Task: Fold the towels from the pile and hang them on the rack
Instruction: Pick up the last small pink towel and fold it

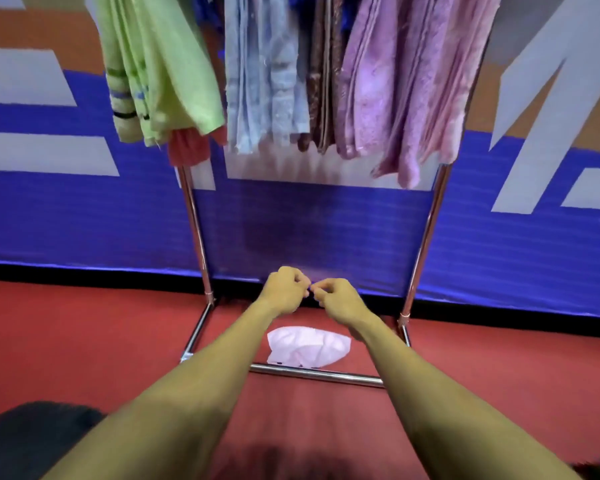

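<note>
Hovering both hands, left (pixel 284 289) and right (pixel 340 299), fingers curled and holding nothing, above the pale pink towel (pixel 307 346) on the floor below them, I'd pinch two corners before lifting toward the rack (pixel 426 237).

Bright, even light; soft motion blur smears the hanging towels (pixel 291 74), wide-angle bending curves the wall banner (pixel 84 220) behind them

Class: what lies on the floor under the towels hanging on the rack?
A crumpled pale pink cloth lies on the red floor inside the rack's base frame. The forearms hide part of the floor beside it.
</note>
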`<state>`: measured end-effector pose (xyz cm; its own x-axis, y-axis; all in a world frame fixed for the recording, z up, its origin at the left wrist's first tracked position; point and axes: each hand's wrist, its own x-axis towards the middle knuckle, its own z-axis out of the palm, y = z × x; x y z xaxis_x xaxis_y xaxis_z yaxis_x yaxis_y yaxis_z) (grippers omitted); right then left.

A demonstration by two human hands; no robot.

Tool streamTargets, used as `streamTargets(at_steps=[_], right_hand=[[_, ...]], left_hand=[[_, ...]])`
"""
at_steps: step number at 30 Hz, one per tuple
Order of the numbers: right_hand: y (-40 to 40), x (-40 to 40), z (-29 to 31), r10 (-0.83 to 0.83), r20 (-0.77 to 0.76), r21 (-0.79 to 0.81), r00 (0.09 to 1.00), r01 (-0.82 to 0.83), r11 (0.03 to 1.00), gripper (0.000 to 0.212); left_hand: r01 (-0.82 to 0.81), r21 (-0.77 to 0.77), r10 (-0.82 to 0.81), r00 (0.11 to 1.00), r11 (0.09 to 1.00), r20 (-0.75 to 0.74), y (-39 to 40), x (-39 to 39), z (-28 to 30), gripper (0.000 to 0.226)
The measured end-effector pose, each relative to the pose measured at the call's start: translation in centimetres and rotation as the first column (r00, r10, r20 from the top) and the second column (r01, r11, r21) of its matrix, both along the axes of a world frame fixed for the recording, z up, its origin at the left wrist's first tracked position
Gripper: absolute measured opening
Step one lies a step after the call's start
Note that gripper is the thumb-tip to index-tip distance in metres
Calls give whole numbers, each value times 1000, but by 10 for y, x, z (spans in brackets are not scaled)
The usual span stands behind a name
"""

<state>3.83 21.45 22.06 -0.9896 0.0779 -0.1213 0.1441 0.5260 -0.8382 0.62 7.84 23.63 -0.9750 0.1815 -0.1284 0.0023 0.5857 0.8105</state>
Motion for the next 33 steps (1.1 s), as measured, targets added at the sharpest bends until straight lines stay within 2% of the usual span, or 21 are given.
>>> streamTargets(at_steps=[3,10,15,19,22,26,29,33], right_hand=[[-5,-15,-60,18,86,6,996,-18,1000,20],[1,-54,-193,14,311,152,950,-64,986,28],[12,-76,-258,91,457,271,885,-236,933,35],[21,-87,-309,111,528,342,842,-331,879,46],[19,-83,-297,126,476,417,870,-350,839,43],[17,-89,-283,54,406,450,912,-251,857,35],[14,-92,-254,71,342,459,937,-232,857,30],[6,-93,-189,168,248,437,954,-265,860,18]], left_hand=[[-22,-36,25,997,999,71,-5,-15,-59,21],[-22,-175,64,970,984,236,-15,-49,-195,33],[116,-243,-37,951,963,308,-7,-68,-264,29],[239,-296,-145,941,925,306,1,-78,-303,29],[316,-345,-201,922,884,332,5,-78,-317,31],[308,-366,-192,928,878,320,7,-78,-309,33],[300,-343,-202,935,890,293,11,-78,-282,30],[228,-276,-170,961,934,218,14,-74,-227,42]])
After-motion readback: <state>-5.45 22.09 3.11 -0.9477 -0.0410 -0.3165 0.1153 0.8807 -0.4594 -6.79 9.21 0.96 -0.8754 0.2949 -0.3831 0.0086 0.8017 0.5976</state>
